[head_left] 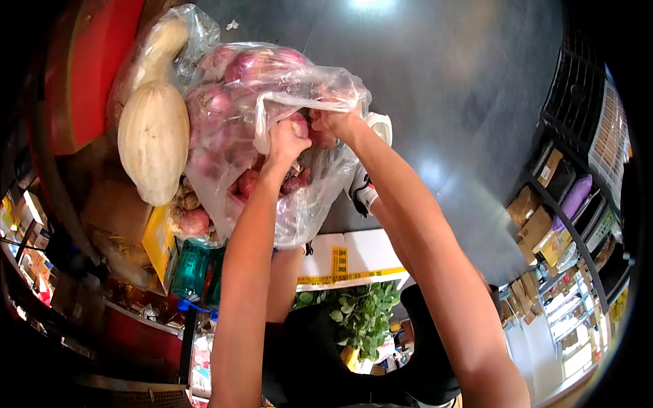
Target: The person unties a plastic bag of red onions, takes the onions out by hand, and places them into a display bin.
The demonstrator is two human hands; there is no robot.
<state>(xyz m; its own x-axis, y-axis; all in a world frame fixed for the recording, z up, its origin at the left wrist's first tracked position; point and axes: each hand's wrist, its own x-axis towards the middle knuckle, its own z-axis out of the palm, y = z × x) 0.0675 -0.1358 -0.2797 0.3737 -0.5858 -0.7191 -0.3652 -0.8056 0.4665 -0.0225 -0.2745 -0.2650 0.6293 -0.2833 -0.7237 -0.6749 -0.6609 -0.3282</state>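
Left hand (289, 141) curls round an onion (299, 125), right hand (332, 120) seemingly inside the bag (306, 214).

My left hand (287, 143) has its fingers around a red onion (299, 125) at the mouth of a clear plastic bag (299, 217), and my right hand (335, 122) is just beside it, its fingers partly hidden by the plastic. More onions (248, 182) fill the bag, with a pale squash (154, 143) to its left. Nearer me are a green bottle (190, 268), a white box (371, 246) with yellow tape (340, 262), and green leaves (360, 313).
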